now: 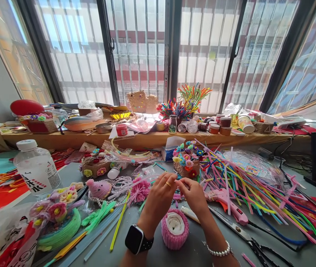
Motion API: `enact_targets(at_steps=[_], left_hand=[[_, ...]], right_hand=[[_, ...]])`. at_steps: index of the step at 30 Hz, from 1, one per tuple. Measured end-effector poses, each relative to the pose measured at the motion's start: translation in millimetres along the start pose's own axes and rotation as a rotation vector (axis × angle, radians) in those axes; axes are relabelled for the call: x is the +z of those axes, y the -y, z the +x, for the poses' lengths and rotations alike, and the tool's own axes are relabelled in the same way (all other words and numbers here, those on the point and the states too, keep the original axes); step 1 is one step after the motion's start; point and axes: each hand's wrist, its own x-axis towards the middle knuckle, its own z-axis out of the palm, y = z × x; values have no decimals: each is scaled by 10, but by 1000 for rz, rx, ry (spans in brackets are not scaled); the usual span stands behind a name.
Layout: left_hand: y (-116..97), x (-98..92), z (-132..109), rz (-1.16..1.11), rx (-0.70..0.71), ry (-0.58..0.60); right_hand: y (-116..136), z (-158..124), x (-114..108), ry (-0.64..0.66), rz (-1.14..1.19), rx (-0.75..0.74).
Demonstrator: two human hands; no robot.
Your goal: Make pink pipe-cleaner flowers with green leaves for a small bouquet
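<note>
Head view gives me the left hand (159, 194) and right hand (193, 194), fingertips close together above the table (195, 245); the fingers hide too much, so I cannot tell whether either grip is clamped on anything. Just nearer me, between the wrists, the round pink ribbed piece (174, 242) sits on the table with a white coil (175, 225) inside. A pink glue gun (234, 210) and scissors (238, 230) lie to the right.
</note>
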Motion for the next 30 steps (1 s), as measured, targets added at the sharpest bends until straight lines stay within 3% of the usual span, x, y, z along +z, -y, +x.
enact_targets(at_steps=[8,26,30], left_hand=[[11,50,-11,-339,-211,149],[54,-3,42,-724,-575,-15],[66,-35,51,-809,-658,2]], right_hand=[[2,15,-85,203,-68,9],[5,0,-106,316,49,-82],[17,1,-122,328,-15,-127]])
